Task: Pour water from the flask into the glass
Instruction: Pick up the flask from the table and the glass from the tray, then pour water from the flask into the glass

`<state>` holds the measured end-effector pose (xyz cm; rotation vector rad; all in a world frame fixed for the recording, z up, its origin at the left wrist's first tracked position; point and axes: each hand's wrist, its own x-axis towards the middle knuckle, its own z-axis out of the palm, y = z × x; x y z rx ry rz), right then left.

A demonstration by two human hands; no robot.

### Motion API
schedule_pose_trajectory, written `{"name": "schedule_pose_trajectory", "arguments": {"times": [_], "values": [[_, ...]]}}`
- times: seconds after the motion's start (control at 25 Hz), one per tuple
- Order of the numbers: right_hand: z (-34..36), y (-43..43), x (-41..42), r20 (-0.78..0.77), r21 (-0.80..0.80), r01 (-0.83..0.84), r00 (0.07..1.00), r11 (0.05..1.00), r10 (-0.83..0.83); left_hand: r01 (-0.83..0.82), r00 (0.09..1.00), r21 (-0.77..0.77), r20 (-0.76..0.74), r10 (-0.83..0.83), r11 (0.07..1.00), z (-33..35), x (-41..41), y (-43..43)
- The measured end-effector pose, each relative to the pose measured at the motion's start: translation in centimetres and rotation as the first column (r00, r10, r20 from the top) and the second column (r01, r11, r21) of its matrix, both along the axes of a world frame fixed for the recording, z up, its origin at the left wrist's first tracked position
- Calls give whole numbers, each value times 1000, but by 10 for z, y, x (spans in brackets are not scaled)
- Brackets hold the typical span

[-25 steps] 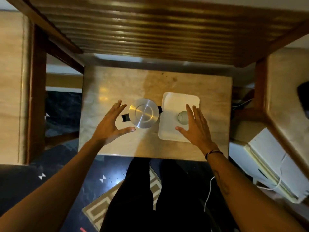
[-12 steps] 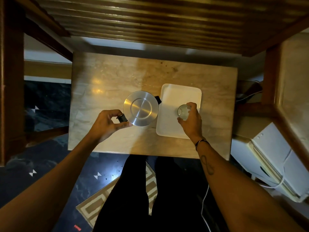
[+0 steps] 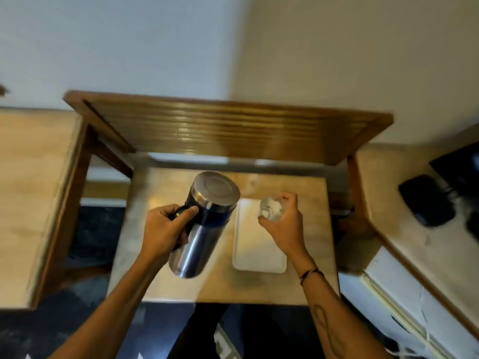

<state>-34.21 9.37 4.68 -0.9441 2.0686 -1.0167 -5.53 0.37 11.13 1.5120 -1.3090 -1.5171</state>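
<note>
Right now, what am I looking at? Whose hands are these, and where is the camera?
The camera sits on a person's head and looks down, so you see their own two arms. There is no robot. The left hand holds a shiny metal flask by its black handle, lifted and tilted. The right hand holds a small clear glass above a white tray. The tray lies on a small table. The flask's lid looks closed, and no water is pouring.

Motion blur smears the flask and glass; its water level is unreadable.
</note>
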Motion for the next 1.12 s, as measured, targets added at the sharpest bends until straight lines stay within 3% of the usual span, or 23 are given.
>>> {"name": "schedule_pose_trajectory", "arguments": {"times": [0.16, 0.28, 0.4, 0.64, 0.84, 1.0, 1.12], "values": [[128, -33, -12, -5, -208, -63, 998, 976, 63, -13, 972, -83, -236, -7, 996, 126, -8, -41], [240, -55, -23, -27, -347, -161, 986, 924, 162, 76, 919, -240, -360, -162, 968, 244, -14, -82], [350, -65, -32, -52, -494, -204, 977, 845, 206, 163, 867, -365, -390, -310, 917, 360, -16, -116], [511, -58, -37, -30, -653, -211, 967, 727, 253, 275, 859, -463, -275, -432, 843, 545, -20, -132], [561, -49, -32, -67, -696, -251, 956, 673, 287, 379, 834, -486, -189, -518, 788, 613, -19, -127], [580, -44, -34, -31, -745, -211, 958, 633, 284, 490, 836, -479, 21, -549, 728, 656, -36, -119], [594, -45, -36, -31, -756, -215, 955, 618, 293, 607, 784, -447, 199, -588, 657, 698, -54, -116]]}}
